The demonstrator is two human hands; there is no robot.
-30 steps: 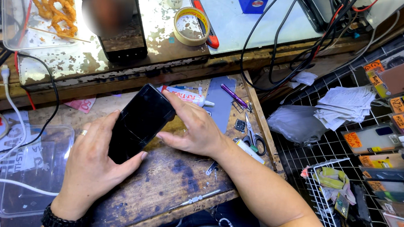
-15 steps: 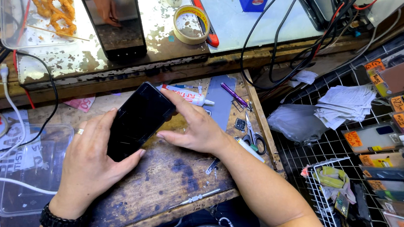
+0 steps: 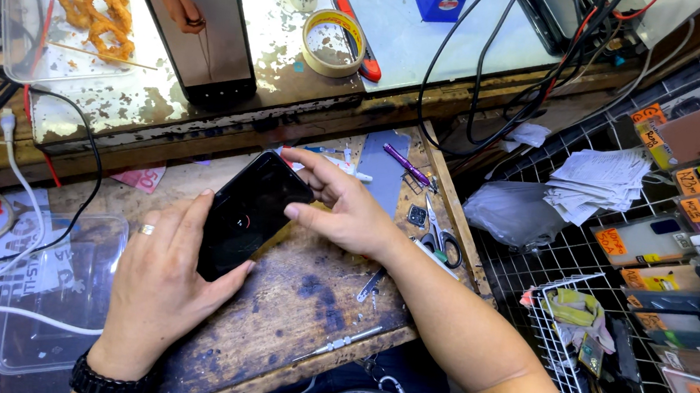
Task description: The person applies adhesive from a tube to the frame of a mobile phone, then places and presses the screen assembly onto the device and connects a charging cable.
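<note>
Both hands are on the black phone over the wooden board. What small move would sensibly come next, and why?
Probably keep the left hand bracing the phone's lower edge while the right hand's fingers press along its upper edge. The phone sits tilted, one end raised off the wooden board, so it needs steadying.

Left hand [image 3: 155,276] palm down, fingers spread and lightly curled, ring on one finger, dark band at wrist. Right hand [image 3: 349,209] reaching in from right, fingers bent in pinch, forearm angled toward near right.
</note>
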